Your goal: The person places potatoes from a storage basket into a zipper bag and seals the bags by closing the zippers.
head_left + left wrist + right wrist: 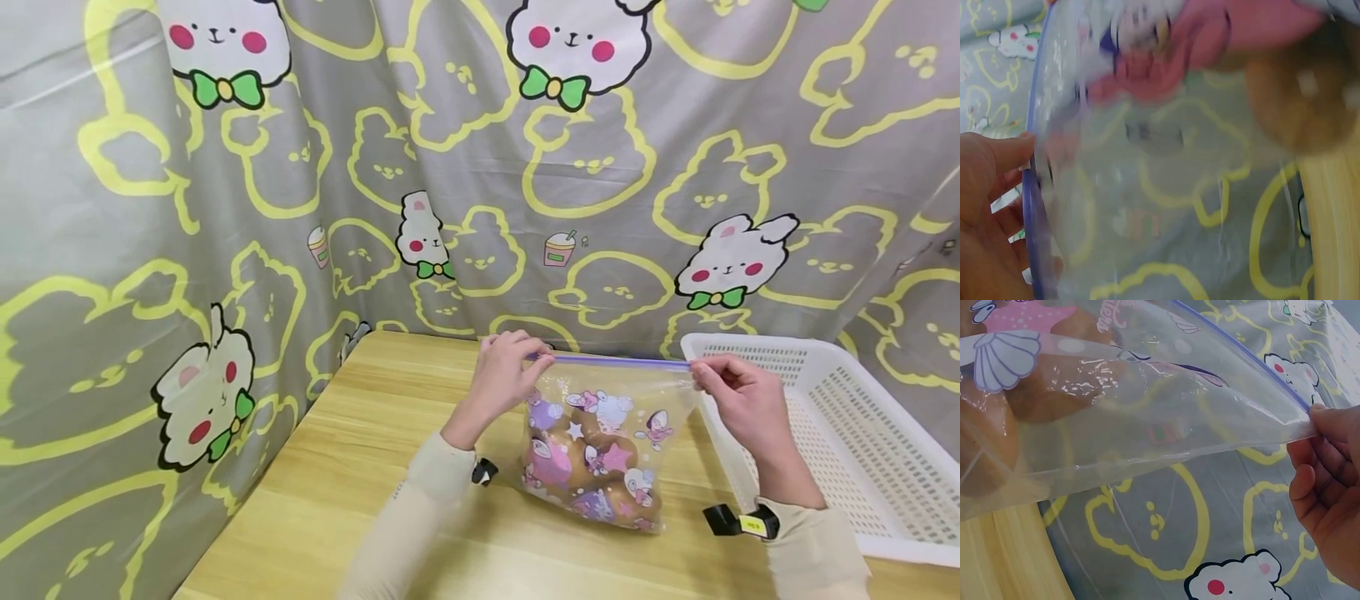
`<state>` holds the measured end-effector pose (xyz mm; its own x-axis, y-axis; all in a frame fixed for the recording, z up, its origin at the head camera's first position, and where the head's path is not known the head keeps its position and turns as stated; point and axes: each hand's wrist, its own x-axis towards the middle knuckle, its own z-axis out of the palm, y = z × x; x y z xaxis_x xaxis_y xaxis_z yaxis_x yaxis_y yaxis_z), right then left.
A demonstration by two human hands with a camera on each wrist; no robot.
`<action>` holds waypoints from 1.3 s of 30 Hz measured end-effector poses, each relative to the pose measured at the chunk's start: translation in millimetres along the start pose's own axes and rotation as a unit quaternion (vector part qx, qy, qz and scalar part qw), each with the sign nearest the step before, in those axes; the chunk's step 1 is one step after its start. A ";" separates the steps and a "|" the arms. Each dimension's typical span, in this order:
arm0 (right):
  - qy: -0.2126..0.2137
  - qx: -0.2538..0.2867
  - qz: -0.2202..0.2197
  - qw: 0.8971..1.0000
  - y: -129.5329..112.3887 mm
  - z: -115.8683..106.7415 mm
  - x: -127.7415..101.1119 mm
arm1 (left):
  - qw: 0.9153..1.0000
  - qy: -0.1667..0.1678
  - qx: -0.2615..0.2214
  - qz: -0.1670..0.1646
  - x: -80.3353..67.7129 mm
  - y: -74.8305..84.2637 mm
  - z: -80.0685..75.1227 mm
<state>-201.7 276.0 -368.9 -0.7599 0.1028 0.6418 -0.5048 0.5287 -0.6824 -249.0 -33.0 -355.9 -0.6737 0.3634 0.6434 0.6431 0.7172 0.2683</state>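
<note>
A clear printed zip bag (592,450) with a purple zip strip along its top hangs between the two hands over the wooden table. Several round brown things (581,462) show through its film, among pink and lilac cartoon prints. The left hand (510,367) pinches the zip strip near its left end; in the left wrist view the thumb of that hand (991,206) lies against the purple edge. At the opposite top corner, the right hand (746,408) pinches the strip between thumb and finger, also plain in the right wrist view, where the bag film (1147,425) is drawn taut.
A white perforated plastic basket (817,350) stands on the right, close to the right forearm. The wooden table (360,433) reaches back to a grey curtain (465,167) with cartoon prints, which also hangs along the left side. Black straps circle both wrists.
</note>
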 end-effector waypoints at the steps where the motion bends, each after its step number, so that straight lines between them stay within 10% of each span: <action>1: 0.001 0.002 0.002 1.000 -0.3 -1.5 -0.8 | 1.000 0.001 -0.002 -0.003 -1.1 -2.7 -1.5; 17: 0.018 0.026 0.011 0.999 3.8 -15.1 -11.8 | 0.995 -0.020 -0.085 -0.038 -24.6 -27.6 -20.9; 27: -0.030 0.043 0.043 0.998 -15.0 -12.1 -20.2 | 0.959 -0.052 -0.251 -0.118 -33.8 -27.0 -35.7; 39: -0.085 0.096 0.146 0.981 11.9 28.7 12.3 | 0.940 -0.058 -0.257 -0.216 -8.1 -68.9 -10.5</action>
<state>-228.9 259.3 -379.3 -0.9326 0.0754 0.3529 -0.3110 0.3281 -0.8920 -284.0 -91.6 -372.0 -0.9285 0.1883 0.3199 0.3710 0.4424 0.8164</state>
